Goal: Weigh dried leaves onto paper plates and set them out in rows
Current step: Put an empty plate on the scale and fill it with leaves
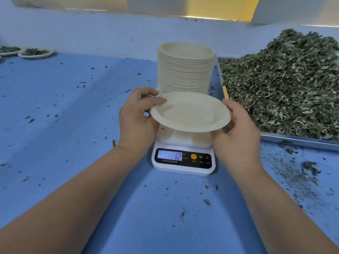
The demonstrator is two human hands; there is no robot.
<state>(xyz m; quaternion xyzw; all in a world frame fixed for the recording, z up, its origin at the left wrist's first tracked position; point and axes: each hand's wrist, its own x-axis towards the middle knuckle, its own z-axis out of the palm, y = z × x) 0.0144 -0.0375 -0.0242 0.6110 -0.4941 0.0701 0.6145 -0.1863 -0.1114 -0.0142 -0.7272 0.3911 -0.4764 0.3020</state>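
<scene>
You work with one view only: the wide-angle head camera. It sits above and behind your left hand (pixel 136 116) and right hand (pixel 238 129), facing forward and down at close range. The paper plate (pixel 190 111) they hold sits at frame centre. Beyond the hands, the view reaches across the table (pixel 55 107) to the wall (pixel 110 33).

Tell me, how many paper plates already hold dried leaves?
2. One round pale paper plate of dried green leaves sits far left on the blue table; a second filled plate lies beside it, at the picture's edge. More may be hidden beyond.
</scene>
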